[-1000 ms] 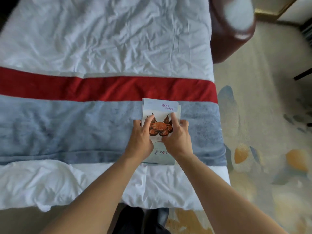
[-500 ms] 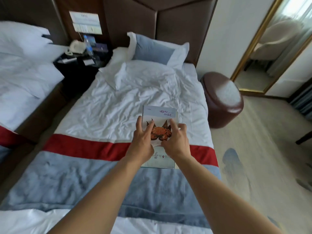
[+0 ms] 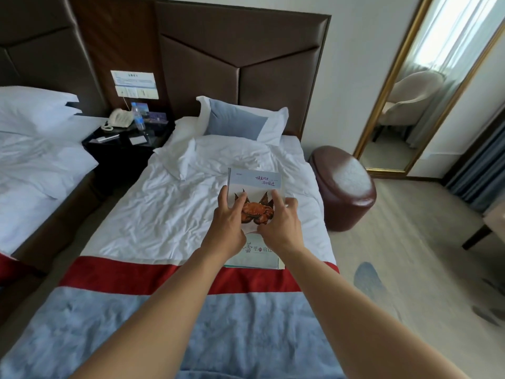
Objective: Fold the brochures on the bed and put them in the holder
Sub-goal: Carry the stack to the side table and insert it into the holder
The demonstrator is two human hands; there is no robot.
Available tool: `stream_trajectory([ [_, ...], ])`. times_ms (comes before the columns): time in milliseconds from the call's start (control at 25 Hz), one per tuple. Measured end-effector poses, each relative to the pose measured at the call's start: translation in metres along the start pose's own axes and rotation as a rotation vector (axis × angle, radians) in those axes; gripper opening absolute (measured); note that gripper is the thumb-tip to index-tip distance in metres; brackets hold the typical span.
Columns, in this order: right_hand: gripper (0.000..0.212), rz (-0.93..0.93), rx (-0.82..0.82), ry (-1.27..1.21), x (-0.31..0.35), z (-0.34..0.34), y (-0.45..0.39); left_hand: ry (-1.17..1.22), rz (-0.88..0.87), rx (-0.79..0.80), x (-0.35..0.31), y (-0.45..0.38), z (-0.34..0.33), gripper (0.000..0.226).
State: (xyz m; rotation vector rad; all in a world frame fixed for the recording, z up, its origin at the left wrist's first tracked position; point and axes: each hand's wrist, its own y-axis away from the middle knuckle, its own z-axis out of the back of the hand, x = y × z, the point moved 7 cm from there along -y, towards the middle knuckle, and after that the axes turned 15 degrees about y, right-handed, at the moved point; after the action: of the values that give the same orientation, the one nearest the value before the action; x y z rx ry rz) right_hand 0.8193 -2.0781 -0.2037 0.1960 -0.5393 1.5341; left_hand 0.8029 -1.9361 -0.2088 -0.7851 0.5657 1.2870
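A folded stack of brochures (image 3: 255, 184), pale blue with a red crab picture and Chinese lettering, is held up in front of me above the bed (image 3: 169, 214). My left hand (image 3: 225, 228) grips its left edge with the thumb across the cover. My right hand (image 3: 281, 225) grips its right edge the same way. Several page edges show along the bottom. A small clear stand with blue cards (image 3: 157, 116), possibly the holder, stands on the black nightstand (image 3: 120, 149) to the far left; I cannot tell for sure.
The bed has a white duvet, a red band and a blue runner. A phone (image 3: 119, 119) and water bottle (image 3: 138, 116) sit on the nightstand. A second bed (image 3: 32, 165) lies left. A brown pouf (image 3: 344, 187) and a gold-framed mirror (image 3: 426, 86) stand right.
The brochures rested on the blue runner under both hands a second ago. Both hands have lifted them off the bed, and my view has swung up toward the headboard and nightstand.
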Motion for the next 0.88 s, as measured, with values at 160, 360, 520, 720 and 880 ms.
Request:
stream_trajectory([
  [160,0.076,-0.002,-0.021,0.035,-0.006,0.01,-0.003,0.026,-0.01,0.018,-0.009,-0.004,-0.005,0.088],
  [360,0.078,-0.071,-0.081,0.058,-0.046,0.04,0.0,0.067,-0.069,0.084,-0.043,-0.017,-0.035,0.09],
  [520,0.075,-0.228,-0.155,0.121,-0.124,0.097,0.028,0.114,-0.163,0.221,-0.107,-0.02,-0.108,0.089],
  [720,0.067,-0.546,-0.277,0.219,-0.267,0.205,0.116,0.178,-0.328,0.461,-0.239,0.012,-0.247,0.087],
  [880,0.07,-0.779,-0.364,0.289,-0.373,0.293,0.216,0.24,-0.458,0.647,-0.355,0.082,-0.356,0.084],
])
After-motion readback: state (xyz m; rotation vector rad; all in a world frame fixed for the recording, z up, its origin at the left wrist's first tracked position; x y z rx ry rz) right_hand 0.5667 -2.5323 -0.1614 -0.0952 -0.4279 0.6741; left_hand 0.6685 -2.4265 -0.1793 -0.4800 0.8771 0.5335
